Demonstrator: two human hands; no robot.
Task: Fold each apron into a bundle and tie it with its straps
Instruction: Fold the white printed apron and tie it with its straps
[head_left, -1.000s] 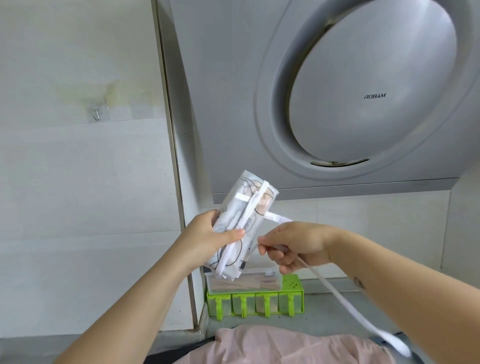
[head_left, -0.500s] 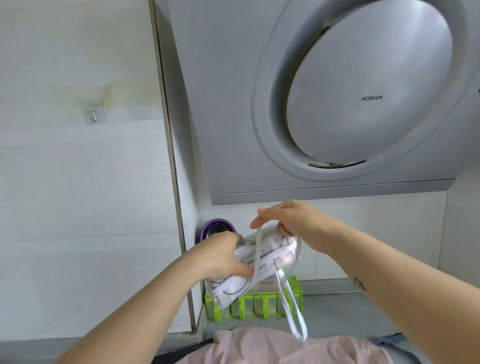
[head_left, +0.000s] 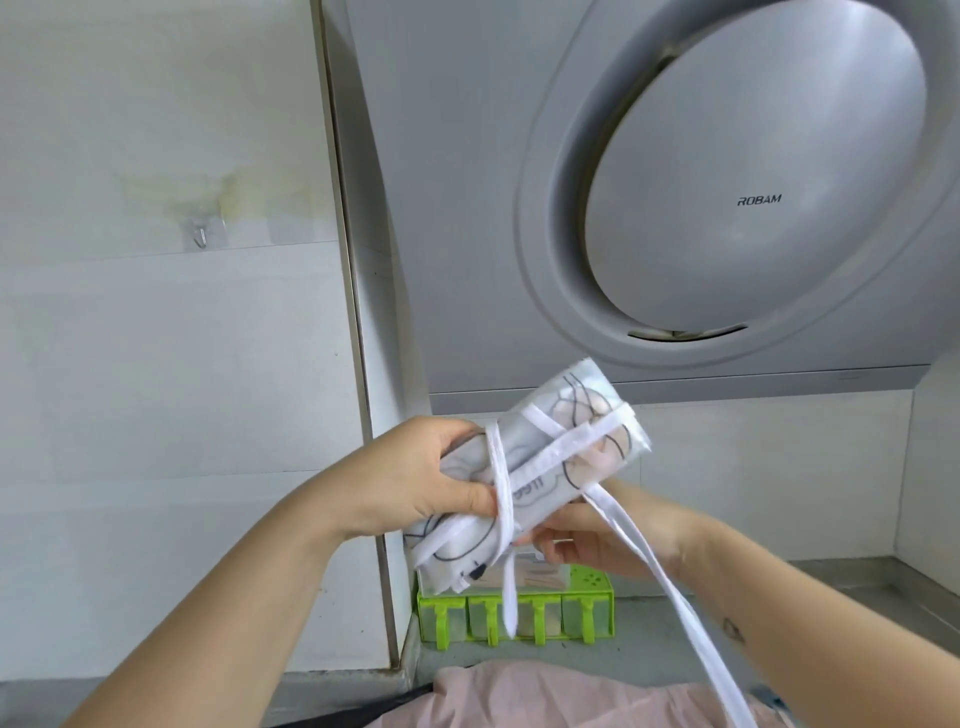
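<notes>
A white printed apron (head_left: 540, 467) is rolled into a bundle and held in the air in front of the range hood. White straps cross over it. My left hand (head_left: 415, 475) grips the bundle's left end, thumb pressing a strap against the cloth. My right hand (head_left: 587, 535) is under the bundle, fingers curled and pinching a strap (head_left: 506, 535) near its lower edge. One strap end (head_left: 509, 597) hangs straight down. A longer strap (head_left: 675, 603) trails over my right forearm toward the lower right.
A grey range hood (head_left: 727, 208) with a round panel hangs overhead. A green spice rack (head_left: 519, 613) stands on the grey counter (head_left: 810, 608) against the wall. Pink cloth (head_left: 571, 696) lies at the bottom edge. A tiled wall with a hook (head_left: 200, 236) is at the left.
My right hand went from above the bundle to beneath it, carrying the strap around. The bundle turned and rose slightly; the left hand kept its grip.
</notes>
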